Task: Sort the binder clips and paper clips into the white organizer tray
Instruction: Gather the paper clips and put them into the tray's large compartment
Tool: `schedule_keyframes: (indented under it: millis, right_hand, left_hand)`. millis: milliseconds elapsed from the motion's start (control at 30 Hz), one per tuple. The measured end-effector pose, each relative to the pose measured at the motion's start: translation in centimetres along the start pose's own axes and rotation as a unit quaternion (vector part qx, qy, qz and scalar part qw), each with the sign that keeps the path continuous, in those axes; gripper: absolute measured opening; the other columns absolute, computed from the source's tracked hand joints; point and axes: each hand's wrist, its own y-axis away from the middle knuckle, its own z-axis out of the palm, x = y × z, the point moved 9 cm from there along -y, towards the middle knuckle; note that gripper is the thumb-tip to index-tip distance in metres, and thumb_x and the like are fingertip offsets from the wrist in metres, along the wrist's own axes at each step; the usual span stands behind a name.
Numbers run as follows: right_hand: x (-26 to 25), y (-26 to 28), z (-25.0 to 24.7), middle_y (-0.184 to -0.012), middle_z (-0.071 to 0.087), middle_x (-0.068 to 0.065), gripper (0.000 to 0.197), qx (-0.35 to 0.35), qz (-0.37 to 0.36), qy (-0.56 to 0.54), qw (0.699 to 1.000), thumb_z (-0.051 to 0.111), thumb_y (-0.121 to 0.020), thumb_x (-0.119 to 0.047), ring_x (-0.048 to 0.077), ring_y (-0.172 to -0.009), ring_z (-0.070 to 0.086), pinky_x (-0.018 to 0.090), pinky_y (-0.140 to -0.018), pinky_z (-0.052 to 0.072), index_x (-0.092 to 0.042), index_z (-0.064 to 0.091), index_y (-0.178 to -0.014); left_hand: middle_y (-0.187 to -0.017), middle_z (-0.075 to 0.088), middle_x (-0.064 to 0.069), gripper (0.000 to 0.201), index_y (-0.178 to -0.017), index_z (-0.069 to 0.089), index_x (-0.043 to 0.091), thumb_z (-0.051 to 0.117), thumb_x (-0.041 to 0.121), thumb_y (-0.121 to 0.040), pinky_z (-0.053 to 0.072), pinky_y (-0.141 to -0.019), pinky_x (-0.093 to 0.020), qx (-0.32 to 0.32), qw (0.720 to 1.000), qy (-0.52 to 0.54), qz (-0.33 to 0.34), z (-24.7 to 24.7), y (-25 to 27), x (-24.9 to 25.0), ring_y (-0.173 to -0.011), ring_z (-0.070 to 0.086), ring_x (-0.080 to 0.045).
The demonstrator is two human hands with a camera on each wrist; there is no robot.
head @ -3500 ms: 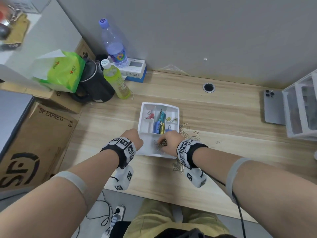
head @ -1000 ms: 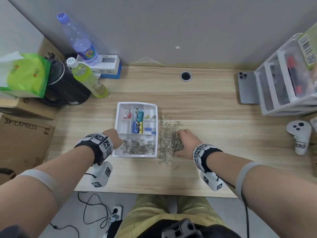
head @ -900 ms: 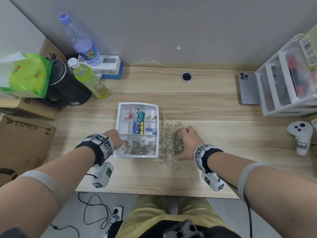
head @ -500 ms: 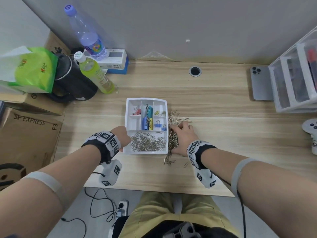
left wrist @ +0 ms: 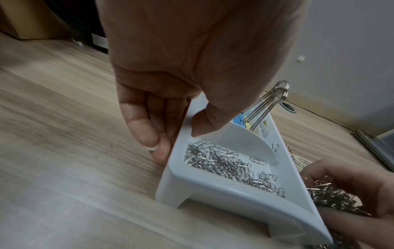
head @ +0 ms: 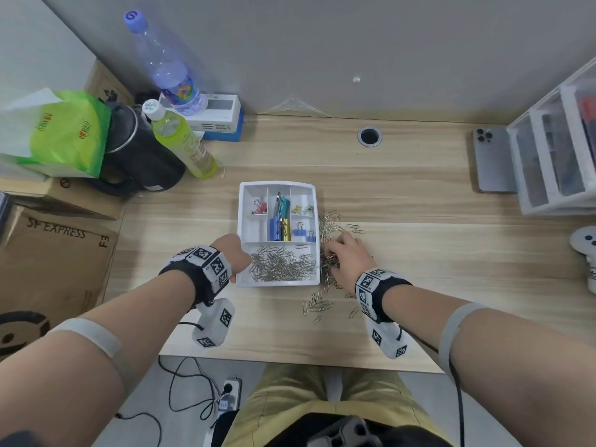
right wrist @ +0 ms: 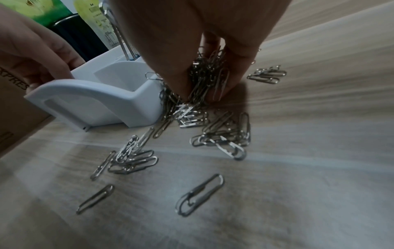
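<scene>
While the left hand [left wrist: 170, 104] pinches the white organizer tray [head: 242, 221] at its wall, binder clips [head: 300, 230] sit sorted inside. Beside the tray, the right hand [right wrist: 204, 55] curls round a clump of paper clips [right wrist: 204, 75]; plenty more lie loose.

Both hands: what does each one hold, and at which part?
The left hand holds the white tray by its left wall. The right hand pinches a bunch of paper clips beside the tray.
</scene>
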Motion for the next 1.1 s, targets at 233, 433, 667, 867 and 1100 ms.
schedule_keyframes:
  millis: [233, 433, 667, 867, 1100]
  right_hand:
    - [0.6, 0.0, -1.4, -0.109, 0.056, 0.0, 0.023, 0.006, -0.015, -0.016, 1.0, 0.063, -0.085, -0.008, 0.022, -0.104, 0.05, 0.031, -0.092, 0.04, -0.018, 0.064, -0.106]
    - [1.5, 0.2, -2.8, -0.106, 0.066, 0.005, 0.021, 0.016, -0.013, -0.018, 1.0, 0.061, -0.086, -0.012, 0.024, -0.1, 0.058, 0.031, -0.09, 0.044, -0.014, 0.066, -0.107]
    - [1.1, 0.4, -4.6, -0.093, 0.065, -0.004, 0.017, 0.015, -0.016, -0.058, 0.998, 0.065, -0.083, -0.013, 0.016, -0.085, 0.058, 0.027, -0.082, 0.049, -0.02, 0.068, -0.098]
    - [-2.4, 0.3, -5.3, -0.092, 0.068, -0.005, 0.016, -0.017, -0.07, -0.066, 0.995, 0.067, -0.082, -0.013, 0.017, -0.083, 0.064, 0.03, -0.079, 0.053, -0.022, 0.069, -0.095]
    - [-8.1, -0.7, -2.8, -0.101, 0.068, -0.002, 0.02, -0.044, -0.111, -0.06, 0.991, 0.066, -0.086, -0.014, 0.013, -0.085, 0.059, 0.027, -0.082, 0.049, -0.019, 0.069, -0.105]
  left_hand:
    - [-0.058, 0.057, -0.014, 0.019, -0.071, 0.045, 0.004, 0.039, 0.001, -0.089, 0.039, -0.045, -0.025, -0.005, 1.0, -0.017, -0.016, -0.2, 0.0, 0.5, -0.045, 0.05, -0.022]
    - [-0.059, 0.051, -0.011, 0.023, -0.067, 0.042, 0.005, 0.04, 0.001, -0.09, 0.036, -0.044, -0.025, -0.001, 0.999, -0.03, -0.023, -0.2, 0.4, 0.8, -0.048, 0.047, -0.021]
    - [-0.059, 0.051, -0.009, 0.03, -0.063, 0.045, 0.004, 0.044, 0.008, -0.093, 0.043, -0.056, -0.026, 0.001, 0.998, -0.051, -0.024, -0.4, 0.8, 0.9, -0.065, 0.055, -0.026]
    - [-0.057, 0.048, -0.006, 0.03, -0.063, 0.044, 0.006, 0.046, 0.01, -0.093, 0.042, -0.054, -0.024, 0.002, 0.998, -0.053, -0.017, -0.7, 1.3, 1.0, -0.053, 0.05, -0.019]
    - [-0.057, 0.048, -0.005, 0.031, -0.064, 0.043, 0.007, 0.046, 0.013, -0.094, 0.039, -0.051, -0.022, 0.008, 0.998, -0.06, -0.014, -0.8, 1.3, 0.8, -0.051, 0.047, -0.016]
